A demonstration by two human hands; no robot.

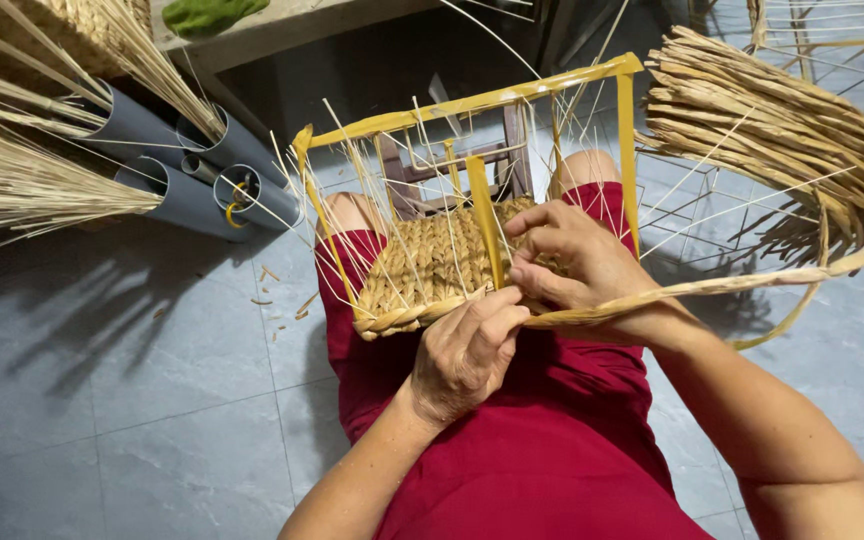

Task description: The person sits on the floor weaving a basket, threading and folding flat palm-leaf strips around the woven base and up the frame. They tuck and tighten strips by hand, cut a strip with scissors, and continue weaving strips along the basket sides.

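A half-woven basket (432,265) rests on the person's lap, over the red garment (542,440), its woven straw base lying flat and thin pale upright strands rising from it inside a yellow-wrapped wire frame (472,102). The left hand (467,350) sits at the near edge of the weave, its grip closed narrow, fingers pinching the braided rim where a flat straw strand (752,285) meets it. The right hand (577,262) lies on the woven base just beside the left, fingers curled down on the same strand, which runs out to the right past the wrist. Inside the frame there is only the weave and its uprights. To the upper left, grey plastic pipes (187,165) lie on the tiled floor (132,400), holding bundles of thin straw stalks (22,180). At the upper right a thick bundle of flat dried straw (772,125) rests over a bare wire frame (697,205).
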